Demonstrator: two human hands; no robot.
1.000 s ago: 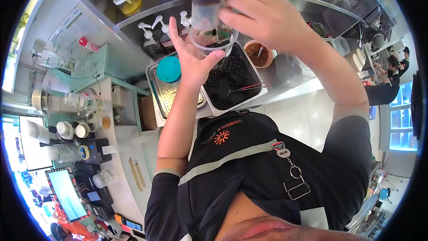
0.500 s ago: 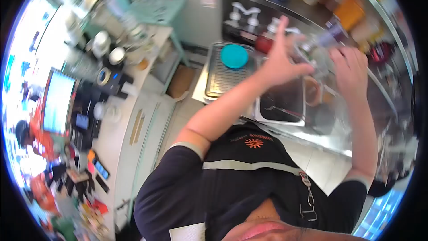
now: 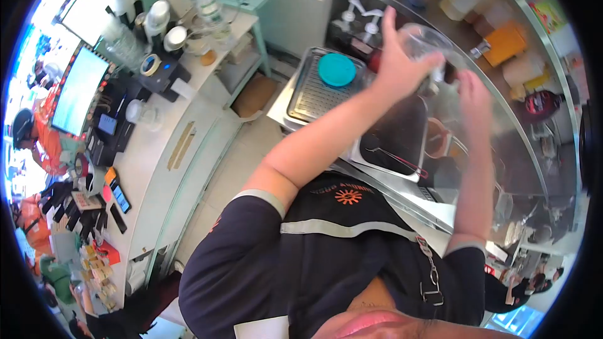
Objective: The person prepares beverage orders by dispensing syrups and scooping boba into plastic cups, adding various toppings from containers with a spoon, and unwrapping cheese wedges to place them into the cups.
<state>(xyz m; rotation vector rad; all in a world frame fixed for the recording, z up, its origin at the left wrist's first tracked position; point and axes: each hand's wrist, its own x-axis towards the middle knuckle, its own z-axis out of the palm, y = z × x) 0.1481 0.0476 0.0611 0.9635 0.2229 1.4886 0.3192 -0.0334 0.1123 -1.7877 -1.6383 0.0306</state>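
Note:
My left hand point(image 3: 405, 69) is raised over the counter, its fingers and thumb around a clear plastic cup point(image 3: 428, 39). The cup is tilted, and its round rim faces up. Close by on the right is my right hand point(image 3: 474, 91), smeared by motion; whether it holds anything does not show. Below my hands lies a dark rectangular tray point(image 3: 396, 132) with a light rim and a thin utensil with a red handle point(image 3: 405, 162). Right of this tray stands a brownish-pink container point(image 3: 438, 138).
A teal round lid point(image 3: 336, 69) rests on a metal drip tray point(image 3: 304, 97). Pump bottles point(image 3: 358, 22) stand behind it. A steel shelf edge point(image 3: 496, 75) curves past my right hand, with bottles above. On the left, a counter point(image 3: 166, 144) carries cups and a screen.
The view has shifted. My right hand has moved left, nearer my left hand, and its forearm is now more upright. The clear cup in my left hand shows more plainly.

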